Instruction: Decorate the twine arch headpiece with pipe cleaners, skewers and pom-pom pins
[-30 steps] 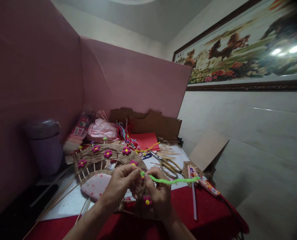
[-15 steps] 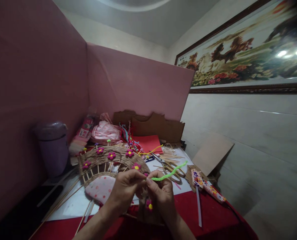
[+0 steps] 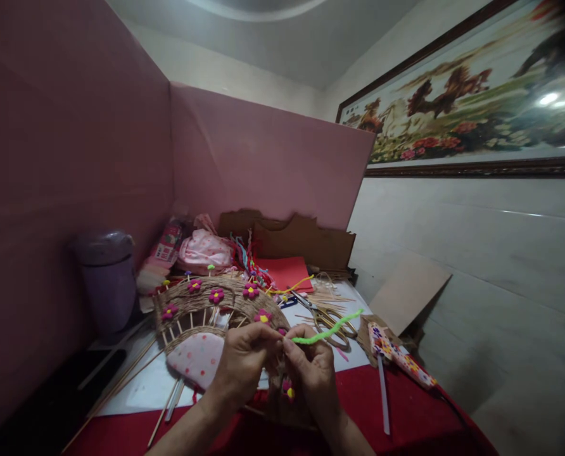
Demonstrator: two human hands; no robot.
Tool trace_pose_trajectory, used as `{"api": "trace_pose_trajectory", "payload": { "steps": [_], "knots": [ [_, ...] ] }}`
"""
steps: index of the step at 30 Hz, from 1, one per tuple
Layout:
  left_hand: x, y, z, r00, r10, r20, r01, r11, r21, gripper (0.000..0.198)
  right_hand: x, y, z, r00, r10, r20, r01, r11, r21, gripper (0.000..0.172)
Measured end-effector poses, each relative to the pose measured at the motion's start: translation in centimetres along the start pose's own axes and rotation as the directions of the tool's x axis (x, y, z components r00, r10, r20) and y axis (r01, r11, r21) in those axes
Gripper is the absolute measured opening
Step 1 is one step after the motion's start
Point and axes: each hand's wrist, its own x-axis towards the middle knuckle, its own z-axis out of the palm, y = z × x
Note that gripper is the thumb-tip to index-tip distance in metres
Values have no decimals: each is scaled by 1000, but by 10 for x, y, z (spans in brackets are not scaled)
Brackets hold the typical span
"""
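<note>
A bright green fuzzy stem (image 3: pixel 330 330) sticks out to the right from between my fingertips. My right hand (image 3: pixel 311 364) pinches it near its left end. Fingertips of my left hand (image 3: pixel 247 361) are pressed together and meet the right ones there; what they grip is too small to tell. Behind and below both hands lies a twine-wrapped arched piece (image 3: pixel 225 288) with magenta and yellow flowers and thin sticks. A dotted cloth pad (image 3: pixel 194 360) fills its inner curve, left of my left hand.
Gold-handled scissors (image 3: pixel 334 326) lie beyond my right hand, near loose sticks and red sheets (image 3: pixel 287 273). A flowered glue gun (image 3: pixel 399 354) rests at the right. A purple bin (image 3: pixel 109 285) stands at the left, with cardboard (image 3: pixel 306 244) at the back.
The whole view has shifted slightly, so things appear a little further right. Both hands keep their pinched pose around the green stem.
</note>
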Motion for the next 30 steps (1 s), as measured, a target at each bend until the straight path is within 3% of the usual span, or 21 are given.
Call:
{"api": "trace_pose_trajectory", "payload": {
  "steps": [5, 10, 12, 14, 16, 19, 25, 30],
  "knots": [
    [2, -1, 0, 998, -66, -16, 66, 998, 9, 14, 3, 1, -6, 996, -69, -62, 56, 979, -195, 23],
    [2, -4, -5, 1000, 20, 9, -21, 990, 140, 18, 1, 2, -7, 999, -42, -1, 42, 988, -149, 21],
    [2, -4, -7, 994, 110, 13, -110, 963, 248, 16, 1, 3, -7, 999, -37, 0, 36, 989, -141, 20],
    [1, -3, -9, 965, 259, 43, -254, 880, 402, 12, 1, 4, -8, 999, -45, -6, 44, 987, -152, 20],
    [0, -2, -9, 908, 402, 120, -402, 752, 523, 13, 1, 6, -9, 999, -49, -8, 47, 987, -151, 19],
    [-3, -1, -7, 827, 505, 248, -541, 592, 597, 17, 0, 7, -10, 999, -48, 0, 47, 988, -145, 19],
    [-5, -3, -4, 769, 559, 310, -600, 466, 650, 18, -4, 6, -7, 1000, -17, 21, 19, 993, -114, 20],
    [-5, -8, -2, 698, 648, 305, -662, 422, 620, 14, -6, 7, -7, 993, -116, -8, 110, 961, -252, 17]
  ]
}}
